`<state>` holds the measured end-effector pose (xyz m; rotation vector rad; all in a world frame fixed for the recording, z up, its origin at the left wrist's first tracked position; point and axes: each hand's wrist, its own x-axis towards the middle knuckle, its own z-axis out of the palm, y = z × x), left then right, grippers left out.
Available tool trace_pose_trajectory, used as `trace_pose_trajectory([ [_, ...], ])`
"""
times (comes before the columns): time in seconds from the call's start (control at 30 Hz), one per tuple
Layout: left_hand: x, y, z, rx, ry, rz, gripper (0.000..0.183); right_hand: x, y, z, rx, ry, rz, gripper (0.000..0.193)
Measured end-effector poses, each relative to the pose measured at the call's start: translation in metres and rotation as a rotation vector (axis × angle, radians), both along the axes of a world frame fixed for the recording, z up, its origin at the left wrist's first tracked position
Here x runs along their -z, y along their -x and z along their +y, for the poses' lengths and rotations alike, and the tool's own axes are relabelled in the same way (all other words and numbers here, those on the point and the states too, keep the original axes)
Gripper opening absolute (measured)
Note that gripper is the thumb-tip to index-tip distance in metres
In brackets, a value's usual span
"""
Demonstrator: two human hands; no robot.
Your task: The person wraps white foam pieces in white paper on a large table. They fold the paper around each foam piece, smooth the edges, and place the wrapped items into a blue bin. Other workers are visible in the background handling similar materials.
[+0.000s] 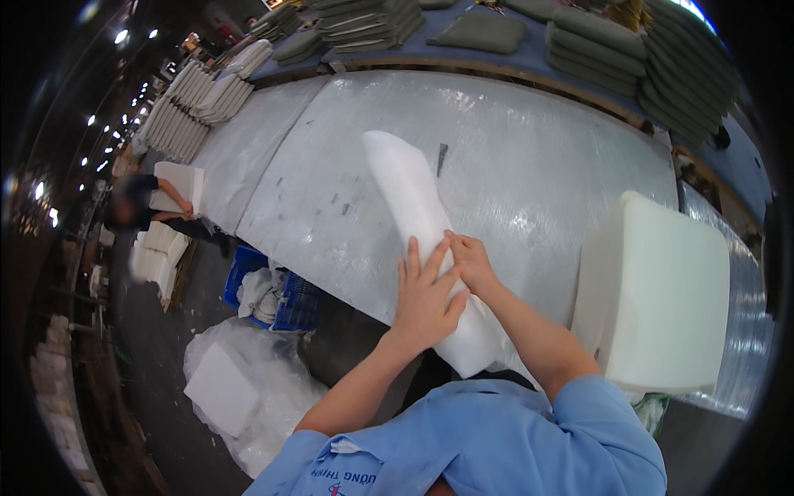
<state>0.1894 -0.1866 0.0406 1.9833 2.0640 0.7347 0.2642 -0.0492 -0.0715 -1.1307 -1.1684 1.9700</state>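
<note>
A long white padded cushion [409, 198] extends from near my body out over the plastic-covered table. It appears to be on edge, narrow side up. Pressed against its upper face is my left hand [426, 302], fingers spread and flat. My right hand [471, 263] is at the cushion's right side, fingers bent and closed on its edge, touching the left fingertips. What the right fingers pinch there is partly hidden. The cushion's near end comes close to my waist.
The table [306, 190] has a shiny plastic cover. A pale foam block [662, 298] stands at right. Grey-green cushions [595, 45] are stacked along the far bench. At left are a blue crate [302, 302], bagged white foam [223, 388] and a person [136, 202] handling white foam.
</note>
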Motion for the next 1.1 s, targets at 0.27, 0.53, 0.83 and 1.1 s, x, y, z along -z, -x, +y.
trace_pose_trajectory([
  [0.27,0.002,-0.006,-0.001,-0.022,0.12,0.211,0.044,-0.023,-0.069,-0.01,-0.307,0.415,-0.154,0.076],
  [0.53,0.003,-0.009,0.0,-0.048,0.15,0.284,0.048,-0.041,-0.067,-0.052,-0.204,0.433,0.006,0.062],
  [0.83,0.027,-0.002,-0.003,-0.292,-0.014,-0.371,0.112,-0.031,-0.049,-0.072,-0.062,-0.385,-0.299,0.037],
  [1.1,0.03,-0.006,-0.01,-0.353,0.031,-0.454,0.108,0.006,-0.032,-0.073,-0.107,-0.517,-0.31,0.036],
])
